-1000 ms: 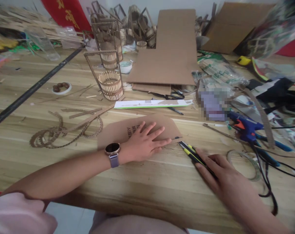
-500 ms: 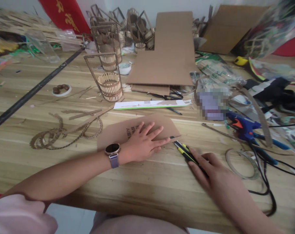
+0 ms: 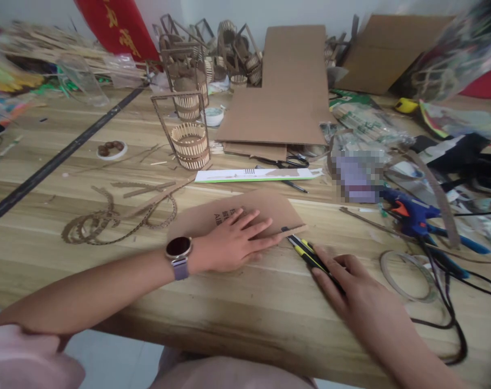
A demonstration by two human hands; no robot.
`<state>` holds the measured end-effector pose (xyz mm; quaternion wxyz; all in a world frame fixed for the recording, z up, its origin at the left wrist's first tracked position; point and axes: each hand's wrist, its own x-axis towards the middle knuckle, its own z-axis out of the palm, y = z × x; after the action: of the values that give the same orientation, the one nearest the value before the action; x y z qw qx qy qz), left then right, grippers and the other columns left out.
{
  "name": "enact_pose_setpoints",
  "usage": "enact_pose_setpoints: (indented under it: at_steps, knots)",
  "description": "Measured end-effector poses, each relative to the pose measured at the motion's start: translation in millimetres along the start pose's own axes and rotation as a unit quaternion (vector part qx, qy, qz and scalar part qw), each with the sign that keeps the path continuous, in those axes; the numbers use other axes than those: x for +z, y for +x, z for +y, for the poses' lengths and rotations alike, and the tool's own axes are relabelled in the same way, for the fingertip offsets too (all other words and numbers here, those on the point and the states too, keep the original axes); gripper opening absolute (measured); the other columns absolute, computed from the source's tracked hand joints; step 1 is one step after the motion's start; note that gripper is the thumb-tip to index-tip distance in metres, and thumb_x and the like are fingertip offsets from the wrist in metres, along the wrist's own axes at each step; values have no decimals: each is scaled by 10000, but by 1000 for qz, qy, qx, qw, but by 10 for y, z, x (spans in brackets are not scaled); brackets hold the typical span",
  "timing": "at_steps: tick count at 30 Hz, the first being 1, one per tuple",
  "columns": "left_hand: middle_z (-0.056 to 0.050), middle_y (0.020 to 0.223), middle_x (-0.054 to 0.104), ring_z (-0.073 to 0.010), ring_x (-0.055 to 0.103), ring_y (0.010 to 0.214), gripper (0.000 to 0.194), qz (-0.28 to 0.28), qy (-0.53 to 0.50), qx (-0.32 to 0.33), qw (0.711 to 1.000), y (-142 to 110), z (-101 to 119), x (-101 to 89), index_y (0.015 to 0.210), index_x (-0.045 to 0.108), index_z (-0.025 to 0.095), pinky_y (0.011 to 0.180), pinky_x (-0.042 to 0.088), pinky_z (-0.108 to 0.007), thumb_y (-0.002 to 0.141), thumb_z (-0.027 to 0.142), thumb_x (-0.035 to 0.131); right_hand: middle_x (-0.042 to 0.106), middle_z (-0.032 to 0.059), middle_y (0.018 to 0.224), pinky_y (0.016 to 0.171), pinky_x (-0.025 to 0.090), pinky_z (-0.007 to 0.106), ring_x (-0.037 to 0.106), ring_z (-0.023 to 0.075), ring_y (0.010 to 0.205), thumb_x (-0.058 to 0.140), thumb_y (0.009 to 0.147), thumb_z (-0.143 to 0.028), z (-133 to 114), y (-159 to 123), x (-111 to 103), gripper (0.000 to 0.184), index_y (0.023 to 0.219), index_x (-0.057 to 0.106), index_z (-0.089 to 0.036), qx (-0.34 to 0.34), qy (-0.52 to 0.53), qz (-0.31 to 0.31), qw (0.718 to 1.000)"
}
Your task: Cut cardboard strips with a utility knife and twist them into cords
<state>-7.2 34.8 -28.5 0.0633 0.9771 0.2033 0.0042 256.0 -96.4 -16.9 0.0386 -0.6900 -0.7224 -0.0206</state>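
– how does the left hand (image 3: 229,246) stand?
– fingers spread, grasping nothing, laid flat on the cardboard piece (image 3: 267,204), which lies under them and reaches past their tips.
– and the right hand (image 3: 359,292)?
– its fingers are wrapped around the cutter (image 3: 312,260); the blade end points away from them, at the cardboard piece's edge, near the left index fingertip.
– what else is there?
– a white strip (image 3: 229,175) beyond the left fingers, and a blue glue gun (image 3: 413,215) right of the right fingers.
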Motion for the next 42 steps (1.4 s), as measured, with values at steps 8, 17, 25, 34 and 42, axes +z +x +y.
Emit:
enact_pose_setpoints:
  at_steps: [8,17,25,34,42]
  knots:
    - [-3,1626,276,-296,194,1512,555,15,14,30,999,-212,-134,51,1567,258,278,1219,113,-511,1052,486,257,646,59,888,394,470,255,659,146,542,252,1020,-526,32,-5,9,565,1358,613,-253,-11,-2,-2,1000]
    - [-4,1623,281,-304,209,1506,537,8,13,16,1000,-176,-100,43,1566,265,276,1209,142,-518,1060,455,251,642,45,862,364,444,242,633,125,492,274,1033,-471,-46,-49,35,519,1358,603,-236,-39,-46,25,998]
    - [-17,1630,256,-317,189,1511,568,8,3,3,1000,-146,-55,59,1570,256,242,1213,129,-530,1057,484,221,647,63,899,421,499,270,663,155,567,287,1023,-491,-79,29,16,527,1359,607,-241,-27,7,5,1000]
    - [-42,1624,276,-268,204,1515,586,4,-19,-7,1000,-89,-20,34,1576,231,230,1215,166,-486,1057,501,200,646,63,892,430,496,275,657,156,546,291,1020,-501,60,156,-10,538,1348,624,-233,-44,12,11,999]
    - [3,1628,271,-234,199,1518,500,8,4,6,1000,-302,-130,28,1546,303,290,1224,82,-469,1069,426,237,654,60,884,407,480,253,647,135,509,271,1027,-509,9,104,-14,550,1369,604,-234,-51,-10,19,998]
